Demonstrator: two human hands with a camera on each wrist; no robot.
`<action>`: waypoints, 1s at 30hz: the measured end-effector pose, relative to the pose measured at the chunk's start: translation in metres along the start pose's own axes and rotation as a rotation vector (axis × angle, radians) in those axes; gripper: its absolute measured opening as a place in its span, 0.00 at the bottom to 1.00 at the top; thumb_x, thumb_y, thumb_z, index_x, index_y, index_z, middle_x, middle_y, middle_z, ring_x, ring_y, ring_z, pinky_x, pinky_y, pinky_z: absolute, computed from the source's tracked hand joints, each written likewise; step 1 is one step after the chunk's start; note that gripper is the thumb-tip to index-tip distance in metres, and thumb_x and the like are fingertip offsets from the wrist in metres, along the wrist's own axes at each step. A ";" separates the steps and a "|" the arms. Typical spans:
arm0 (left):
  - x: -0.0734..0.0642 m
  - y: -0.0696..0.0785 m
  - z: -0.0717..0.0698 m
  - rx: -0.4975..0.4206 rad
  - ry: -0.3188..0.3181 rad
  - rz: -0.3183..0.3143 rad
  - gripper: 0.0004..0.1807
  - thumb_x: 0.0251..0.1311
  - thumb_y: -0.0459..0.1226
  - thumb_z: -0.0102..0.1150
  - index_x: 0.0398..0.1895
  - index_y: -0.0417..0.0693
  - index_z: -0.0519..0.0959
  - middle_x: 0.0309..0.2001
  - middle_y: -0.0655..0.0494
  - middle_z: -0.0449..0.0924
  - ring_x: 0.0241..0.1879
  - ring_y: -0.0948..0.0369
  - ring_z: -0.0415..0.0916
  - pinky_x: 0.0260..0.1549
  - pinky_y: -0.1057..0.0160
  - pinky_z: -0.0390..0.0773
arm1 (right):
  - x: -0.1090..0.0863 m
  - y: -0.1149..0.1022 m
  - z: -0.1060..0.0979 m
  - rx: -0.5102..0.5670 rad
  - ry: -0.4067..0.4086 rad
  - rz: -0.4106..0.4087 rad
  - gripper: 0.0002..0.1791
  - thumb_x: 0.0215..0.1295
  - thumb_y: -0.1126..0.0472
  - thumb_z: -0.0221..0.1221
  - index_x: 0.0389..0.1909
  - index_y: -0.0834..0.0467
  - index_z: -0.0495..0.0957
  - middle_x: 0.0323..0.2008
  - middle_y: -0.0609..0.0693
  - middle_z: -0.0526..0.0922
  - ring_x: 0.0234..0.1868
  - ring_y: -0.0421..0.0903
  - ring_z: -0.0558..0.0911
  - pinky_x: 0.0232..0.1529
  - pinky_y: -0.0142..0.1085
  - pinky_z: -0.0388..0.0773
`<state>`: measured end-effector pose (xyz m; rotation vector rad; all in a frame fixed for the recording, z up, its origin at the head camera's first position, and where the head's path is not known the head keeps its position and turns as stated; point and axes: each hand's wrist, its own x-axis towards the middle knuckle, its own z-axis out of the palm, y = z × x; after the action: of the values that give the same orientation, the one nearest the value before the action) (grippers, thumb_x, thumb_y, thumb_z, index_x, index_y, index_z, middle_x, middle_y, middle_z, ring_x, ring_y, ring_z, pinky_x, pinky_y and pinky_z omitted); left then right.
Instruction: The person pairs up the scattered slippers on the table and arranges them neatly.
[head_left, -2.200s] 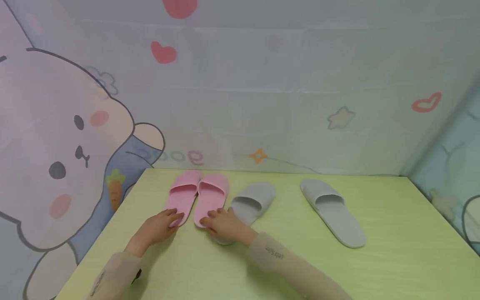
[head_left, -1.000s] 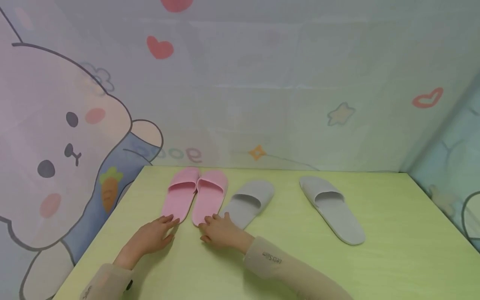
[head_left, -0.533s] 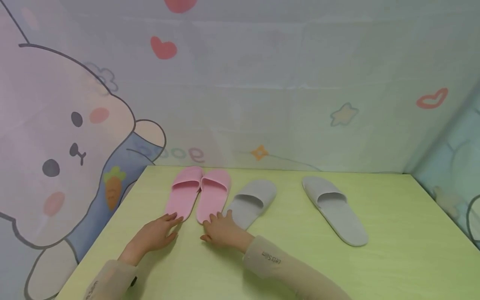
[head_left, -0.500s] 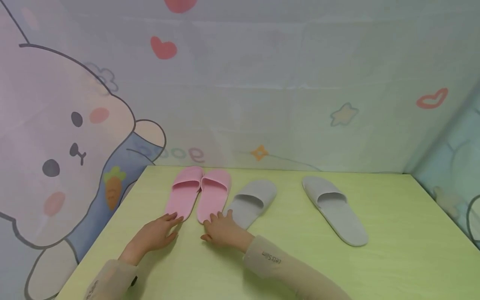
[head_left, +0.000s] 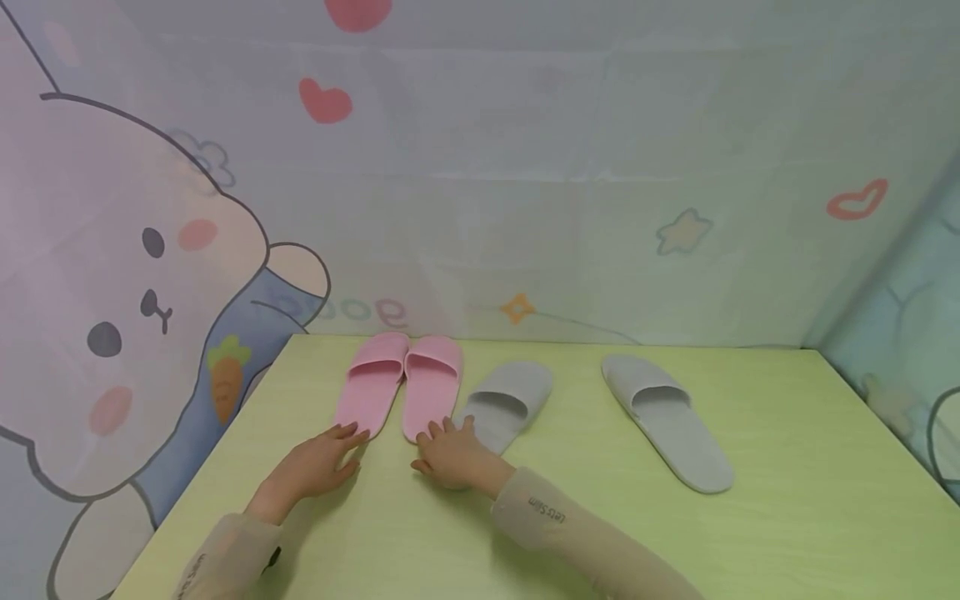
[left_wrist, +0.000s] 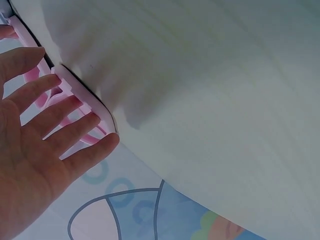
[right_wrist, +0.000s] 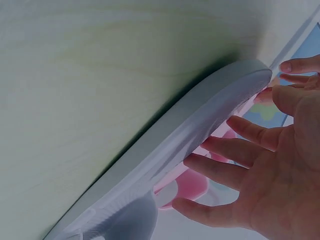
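Note:
Two pink slippers stand side by side at the back left of the table, toes toward the wall. My left hand (head_left: 311,467) is at the heel of the left pink slipper (head_left: 369,404), its spread fingertips on the heel edge in the left wrist view. At the heel of the right pink slipper (head_left: 431,396) is my right hand (head_left: 453,454), fingers extended. That hand also overlaps the heel of a grey slipper (head_left: 517,387), which lies angled beside the pink pair. In the right wrist view its fingers (right_wrist: 240,150) lie along the grey slipper's sole (right_wrist: 200,120).
A second grey slipper (head_left: 671,421) lies apart on the right, slanting the other way. The yellow-green table (head_left: 787,467) ends at a printed cloth backdrop (head_left: 562,167) with a cartoon bear at left.
The pink slippers have slid slightly toward the back edge, and the right one has turned a little straighter. Both hands have followed them. The grey slippers stay put.

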<state>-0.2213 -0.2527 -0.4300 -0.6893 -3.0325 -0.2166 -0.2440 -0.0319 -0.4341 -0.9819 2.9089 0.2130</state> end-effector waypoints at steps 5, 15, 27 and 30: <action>0.002 0.002 -0.001 -0.002 -0.010 -0.010 0.24 0.54 0.38 0.55 0.55 0.39 0.71 0.56 0.36 0.69 0.55 0.39 0.66 0.49 0.44 0.69 | 0.001 0.003 0.001 0.014 0.017 -0.015 0.26 0.66 0.41 0.38 0.57 0.51 0.65 0.61 0.51 0.67 0.63 0.53 0.64 0.56 0.58 0.60; 0.008 0.003 0.001 -0.001 -0.011 -0.017 0.24 0.55 0.39 0.54 0.54 0.38 0.71 0.56 0.35 0.69 0.55 0.38 0.66 0.49 0.44 0.69 | -0.001 0.006 0.001 0.045 0.006 -0.023 0.26 0.67 0.42 0.37 0.59 0.51 0.64 0.63 0.52 0.64 0.65 0.53 0.62 0.58 0.59 0.59; 0.007 0.005 0.004 0.044 0.025 -0.041 0.24 0.56 0.43 0.53 0.55 0.42 0.71 0.56 0.38 0.70 0.55 0.40 0.67 0.45 0.42 0.71 | -0.006 0.007 -0.002 0.051 -0.024 -0.035 0.29 0.65 0.40 0.39 0.61 0.52 0.62 0.65 0.53 0.60 0.67 0.54 0.59 0.59 0.59 0.57; 0.006 0.006 0.004 0.051 0.017 -0.053 0.24 0.57 0.44 0.52 0.56 0.42 0.71 0.57 0.39 0.69 0.56 0.41 0.66 0.44 0.40 0.70 | -0.008 0.008 -0.002 0.068 -0.048 -0.037 0.31 0.64 0.39 0.39 0.64 0.51 0.59 0.67 0.52 0.58 0.67 0.53 0.57 0.60 0.58 0.56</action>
<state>-0.2240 -0.2440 -0.4328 -0.6010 -3.0310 -0.1441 -0.2421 -0.0215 -0.4302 -1.0046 2.8316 0.1330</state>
